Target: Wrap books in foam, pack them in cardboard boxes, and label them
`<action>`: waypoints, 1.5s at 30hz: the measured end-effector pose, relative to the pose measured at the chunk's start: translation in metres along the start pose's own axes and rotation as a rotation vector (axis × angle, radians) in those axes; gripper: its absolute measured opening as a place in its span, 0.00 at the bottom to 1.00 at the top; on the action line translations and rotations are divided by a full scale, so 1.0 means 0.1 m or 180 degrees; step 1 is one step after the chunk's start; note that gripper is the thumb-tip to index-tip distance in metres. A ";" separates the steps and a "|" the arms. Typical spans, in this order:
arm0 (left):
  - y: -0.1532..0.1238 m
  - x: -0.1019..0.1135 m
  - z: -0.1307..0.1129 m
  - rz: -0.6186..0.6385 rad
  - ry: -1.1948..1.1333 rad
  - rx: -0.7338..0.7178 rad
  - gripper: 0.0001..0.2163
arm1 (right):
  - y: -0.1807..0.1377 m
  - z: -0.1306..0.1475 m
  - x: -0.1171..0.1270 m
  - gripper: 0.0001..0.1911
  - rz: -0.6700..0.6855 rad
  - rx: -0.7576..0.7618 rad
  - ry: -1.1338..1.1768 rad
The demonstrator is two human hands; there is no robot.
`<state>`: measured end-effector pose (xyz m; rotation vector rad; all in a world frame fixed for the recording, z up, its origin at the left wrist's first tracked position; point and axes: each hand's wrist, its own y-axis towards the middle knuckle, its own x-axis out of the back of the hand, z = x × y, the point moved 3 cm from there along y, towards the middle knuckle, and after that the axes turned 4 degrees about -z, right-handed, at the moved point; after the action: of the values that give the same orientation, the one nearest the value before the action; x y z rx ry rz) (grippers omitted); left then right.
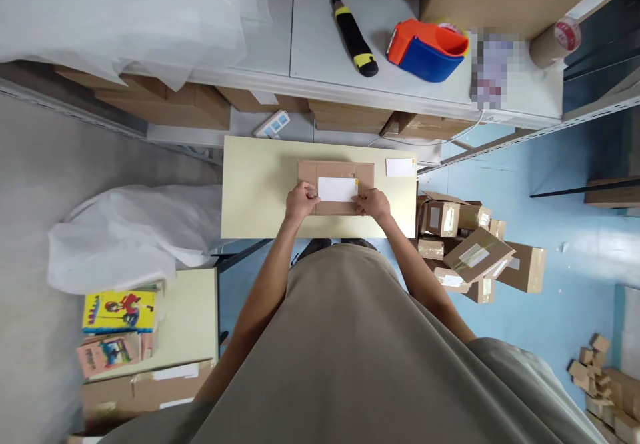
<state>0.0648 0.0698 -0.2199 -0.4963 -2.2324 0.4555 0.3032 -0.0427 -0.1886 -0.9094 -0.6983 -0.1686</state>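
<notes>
Head | cream table (260, 187) (carton (336, 170) on top) | blue floor (555, 324), box pile (475, 254)

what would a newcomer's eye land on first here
Probably the orange-and-blue tape dispenser on the white shelf, right of a black-and-yellow cutter. Next, the left hand and right hand at either end of a white label on a cardboard box. Then the jumbled cartons right of the table.
</notes>
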 end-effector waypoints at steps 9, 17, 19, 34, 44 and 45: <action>-0.02 -0.04 -0.06 -0.0105 0.0150 0.0051 0.11 | 0.28 0.58 -0.39 0.22 -0.0247 0.0468 -0.0083; -0.01 -0.04 -0.02 -0.0220 0.0063 -0.0043 0.09 | 0.43 0.43 -0.33 0.22 -0.0143 0.0293 0.0422; -0.01 -0.05 -0.02 -0.0236 -0.0003 -0.0078 0.08 | 0.41 0.30 -0.23 0.21 -0.0269 0.0237 0.0445; -0.38 0.06 1.12 -0.0187 -0.0511 0.0584 0.34 | -0.18 -1.31 -0.38 0.22 -0.0694 0.0204 0.1201; -0.55 0.21 0.61 -0.0590 -0.1160 -0.0057 0.18 | -0.41 -0.84 -0.20 0.32 -0.1201 0.0884 0.1814; -0.56 0.26 0.56 -0.0636 -0.1227 -0.0095 0.19 | -0.45 -0.83 -0.13 0.33 -0.1330 0.0859 0.1796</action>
<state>-0.0052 0.0256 -0.2124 -0.2070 -2.6301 0.4415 0.3145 -0.1365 -0.2007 -0.4127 -0.3600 -0.6595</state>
